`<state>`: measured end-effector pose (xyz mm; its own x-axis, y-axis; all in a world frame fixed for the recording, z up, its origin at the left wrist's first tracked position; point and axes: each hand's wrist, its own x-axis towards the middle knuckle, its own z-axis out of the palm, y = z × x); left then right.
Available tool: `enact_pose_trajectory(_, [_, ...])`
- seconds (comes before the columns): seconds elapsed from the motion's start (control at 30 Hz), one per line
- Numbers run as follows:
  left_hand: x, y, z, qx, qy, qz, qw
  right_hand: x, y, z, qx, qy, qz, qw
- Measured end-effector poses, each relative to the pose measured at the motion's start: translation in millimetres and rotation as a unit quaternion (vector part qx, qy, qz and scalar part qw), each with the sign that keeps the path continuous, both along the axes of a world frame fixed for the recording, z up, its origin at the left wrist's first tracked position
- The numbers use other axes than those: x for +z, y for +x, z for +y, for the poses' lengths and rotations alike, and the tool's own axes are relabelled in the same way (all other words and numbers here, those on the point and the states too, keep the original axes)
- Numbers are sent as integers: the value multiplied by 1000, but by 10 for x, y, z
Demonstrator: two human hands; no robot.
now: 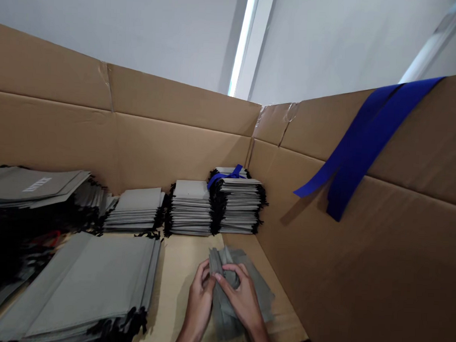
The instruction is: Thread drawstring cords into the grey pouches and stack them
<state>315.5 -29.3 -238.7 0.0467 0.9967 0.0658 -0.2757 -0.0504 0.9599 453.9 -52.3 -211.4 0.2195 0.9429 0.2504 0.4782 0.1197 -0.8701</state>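
Note:
A bunched grey fabric piece (222,307), thin and layered, is held upright near the right side of the work surface. My left hand (201,296) grips its left edge, thumb and fingers closed on the folds. From the right, my right hand (241,295) pinches the same fabric with thumb and forefinger, its other fingers curled. More grey fabric (259,283) spreads out flat behind and right of my right hand. Whether that is one piece with the held part, I cannot tell.
Stacks of grey fabric bags (190,207) with black drawstring ends line the back. A taller stack (239,204) has a blue ribbon around it. Another pile (95,271) lies left. Cardboard walls (184,144) enclose the surface; blue strips (359,146) hang over the right one.

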Motion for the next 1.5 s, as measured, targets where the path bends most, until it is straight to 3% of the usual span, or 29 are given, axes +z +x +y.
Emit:
enact_pose_trajectory(0.4, [-27, 9, 23, -8, -15, -13, 1000, -132, 40, 12, -14, 7, 40, 999])
enact_pose_trajectory(0.67, [52, -6, 28, -25, 1, 6, 1000, -36, 52, -45, 17, 1, 39, 999])
enact_pose_trajectory(0.87, [23, -9, 48, -29, 5, -3, 1000, 11, 106, -72, 35, -18, 38, 999])
enact_pose_trajectory(1.0, [28, 10, 50, -42, 6, -15, 999, -52, 132, -60, 24, -17, 74, 997])
enact_pose_trajectory(1.27, [56, -1, 26, -4, -7, 25, 1000, -103, 123, -54, -55, -6, 104, 993])
enact_pose_trajectory(1.5, [87, -11, -5, 17, 1, 31, 999, -104, 108, -58, -66, -2, 92, 994])
